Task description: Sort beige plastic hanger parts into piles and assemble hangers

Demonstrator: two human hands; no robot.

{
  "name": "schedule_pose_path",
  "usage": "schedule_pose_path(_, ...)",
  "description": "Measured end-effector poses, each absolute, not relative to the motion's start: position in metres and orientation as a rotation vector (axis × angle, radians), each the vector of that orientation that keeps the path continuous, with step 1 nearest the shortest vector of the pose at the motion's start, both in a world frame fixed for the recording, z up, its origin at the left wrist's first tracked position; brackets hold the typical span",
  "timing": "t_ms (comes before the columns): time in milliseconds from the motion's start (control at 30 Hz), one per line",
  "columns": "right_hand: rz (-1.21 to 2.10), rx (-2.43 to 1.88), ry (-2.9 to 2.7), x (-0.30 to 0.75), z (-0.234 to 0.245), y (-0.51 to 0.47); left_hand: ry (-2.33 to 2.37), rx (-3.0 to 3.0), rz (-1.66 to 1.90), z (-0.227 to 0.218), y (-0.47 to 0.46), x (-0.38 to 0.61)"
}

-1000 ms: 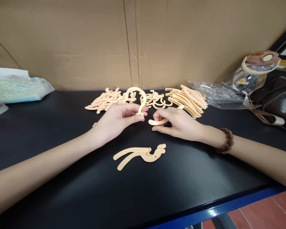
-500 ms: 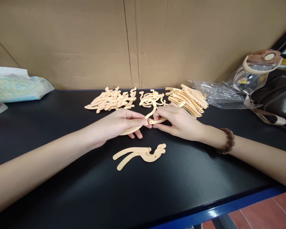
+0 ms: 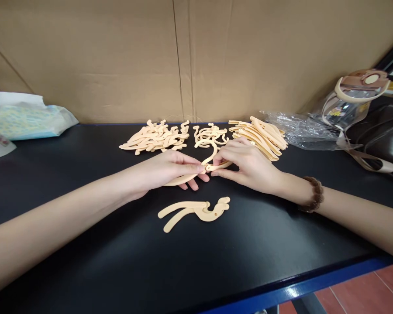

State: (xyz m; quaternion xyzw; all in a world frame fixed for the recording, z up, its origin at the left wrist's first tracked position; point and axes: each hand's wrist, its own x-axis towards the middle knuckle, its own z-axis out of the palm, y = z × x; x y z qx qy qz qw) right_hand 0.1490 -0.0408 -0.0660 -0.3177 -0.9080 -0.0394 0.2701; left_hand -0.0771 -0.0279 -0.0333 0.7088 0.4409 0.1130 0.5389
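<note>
My left hand (image 3: pixel 168 169) is closed on a beige plastic hanger hook piece (image 3: pixel 212 152), whose curved end rises between my hands; a long beige arm (image 3: pixel 180 179) runs out under the palm. My right hand (image 3: pixel 249 165) pinches a beige hanger arm (image 3: pixel 220 166), most of it behind the fingers. Its round holed end meets the hook piece at my left thumb; whether they are joined I cannot tell. Closer to me, a folded beige hanger (image 3: pixel 207 213) lies flat on the black table (image 3: pixel 249 253).
Behind my hands lie a heap of beige hanger parts (image 3: pixel 157 137), a smaller pile of curved hooks (image 3: pixel 211 133) and stacked hanger arms (image 3: pixel 262 135). A clear plastic bag (image 3: pixel 301 131) and a bottle (image 3: pixel 356 96) stand right; a soft packet (image 3: pixel 29 120) is left. Cardboard (image 3: pixel 118 61) walls the back.
The holed end of the right-hand arm now sits against the hook piece, where a small gap showed before. The hook's curved end has dipped slightly. The whole view has shifted a little.
</note>
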Motion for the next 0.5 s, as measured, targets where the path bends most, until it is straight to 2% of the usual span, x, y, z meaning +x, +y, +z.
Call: schedule_pose_path(500,-0.038,-0.789,-2.48,0.1501,-0.0647,-0.0399,1.036,1.742,0.218,-0.0328,-0.0272,-0.0772)
